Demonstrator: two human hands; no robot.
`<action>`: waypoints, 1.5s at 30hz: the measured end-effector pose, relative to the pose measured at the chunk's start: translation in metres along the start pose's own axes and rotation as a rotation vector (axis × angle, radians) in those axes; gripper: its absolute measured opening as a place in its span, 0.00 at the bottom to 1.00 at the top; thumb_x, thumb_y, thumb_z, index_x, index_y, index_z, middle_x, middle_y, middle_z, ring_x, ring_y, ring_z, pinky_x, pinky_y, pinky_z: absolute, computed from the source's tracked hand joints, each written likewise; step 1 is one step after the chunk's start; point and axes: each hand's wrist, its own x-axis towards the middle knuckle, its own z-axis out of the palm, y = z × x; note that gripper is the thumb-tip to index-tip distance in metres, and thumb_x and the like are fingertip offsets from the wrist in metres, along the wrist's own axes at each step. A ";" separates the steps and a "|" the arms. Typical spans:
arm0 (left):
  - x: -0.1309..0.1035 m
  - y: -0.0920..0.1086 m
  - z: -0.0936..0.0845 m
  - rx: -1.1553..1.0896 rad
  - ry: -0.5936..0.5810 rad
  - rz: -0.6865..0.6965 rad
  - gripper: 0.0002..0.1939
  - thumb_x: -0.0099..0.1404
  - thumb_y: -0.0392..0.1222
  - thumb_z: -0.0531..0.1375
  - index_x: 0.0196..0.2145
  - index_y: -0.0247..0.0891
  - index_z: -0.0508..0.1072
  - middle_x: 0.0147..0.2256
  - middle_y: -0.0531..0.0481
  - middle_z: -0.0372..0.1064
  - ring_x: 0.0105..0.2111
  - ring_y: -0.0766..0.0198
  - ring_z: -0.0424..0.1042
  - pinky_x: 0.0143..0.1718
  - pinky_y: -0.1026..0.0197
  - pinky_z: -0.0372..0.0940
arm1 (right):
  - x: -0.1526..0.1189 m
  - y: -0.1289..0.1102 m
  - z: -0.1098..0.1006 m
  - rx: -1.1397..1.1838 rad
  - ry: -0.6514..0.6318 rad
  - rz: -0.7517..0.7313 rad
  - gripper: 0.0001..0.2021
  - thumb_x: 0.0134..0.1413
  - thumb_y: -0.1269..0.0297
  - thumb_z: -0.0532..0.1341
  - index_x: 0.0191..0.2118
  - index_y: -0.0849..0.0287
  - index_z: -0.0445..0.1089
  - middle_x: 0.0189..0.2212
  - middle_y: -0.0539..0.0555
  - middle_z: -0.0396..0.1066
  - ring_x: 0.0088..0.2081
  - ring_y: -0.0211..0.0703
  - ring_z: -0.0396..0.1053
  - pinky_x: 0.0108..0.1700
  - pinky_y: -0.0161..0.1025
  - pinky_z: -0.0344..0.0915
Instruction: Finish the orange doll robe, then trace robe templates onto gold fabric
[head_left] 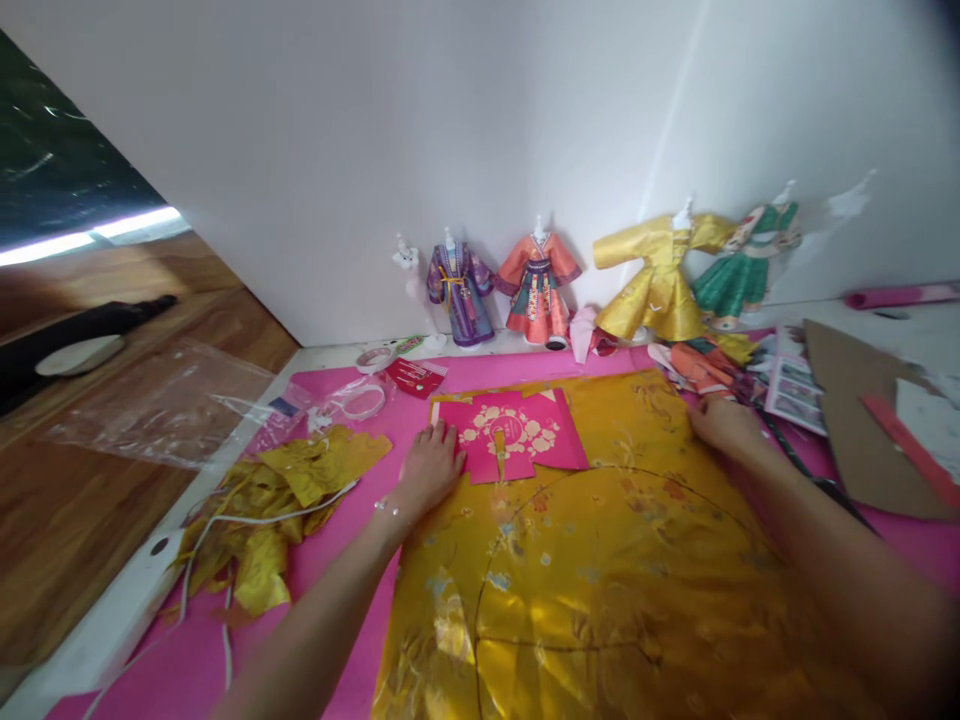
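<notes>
Head view: pink card (480,425) lies on gold fabric (585,560), at 3 o'clock from the nearer left hand (433,462), long axis 9-to-3. Left hand: open, fingertips at card's edge. Right hand (720,420): fingers curled at fabric edge; grip indeterminate.

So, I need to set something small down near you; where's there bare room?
The pink sheet shows between the yellow scraps and left forearm. The gold fabric lies uncovered below the pink card, between the forearms. It's crowded along the wall and beyond the right hand, by the brown cardboard.
</notes>
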 end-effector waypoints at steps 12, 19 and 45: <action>0.005 0.002 -0.012 -0.036 0.002 0.017 0.30 0.70 0.61 0.51 0.52 0.30 0.71 0.53 0.31 0.69 0.56 0.44 0.66 0.59 0.47 0.57 | -0.007 -0.002 -0.004 0.013 0.029 -0.017 0.18 0.67 0.61 0.52 0.51 0.66 0.73 0.49 0.71 0.74 0.49 0.58 0.74 0.44 0.43 0.63; 0.015 0.001 -0.017 -0.048 -0.039 0.042 0.28 0.69 0.59 0.53 0.50 0.30 0.72 0.53 0.32 0.67 0.48 0.47 0.72 0.48 0.52 0.65 | -0.004 -0.003 -0.004 0.007 0.002 0.010 0.17 0.69 0.55 0.54 0.50 0.63 0.71 0.47 0.60 0.74 0.47 0.47 0.73 0.50 0.46 0.67; 0.015 0.015 -0.013 0.030 -0.052 0.042 0.36 0.70 0.64 0.49 0.68 0.43 0.57 0.61 0.27 0.60 0.53 0.36 0.68 0.51 0.42 0.60 | -0.054 -0.037 -0.033 0.049 0.213 -0.256 0.14 0.62 0.65 0.55 0.49 0.63 0.72 0.46 0.69 0.74 0.48 0.61 0.73 0.46 0.48 0.67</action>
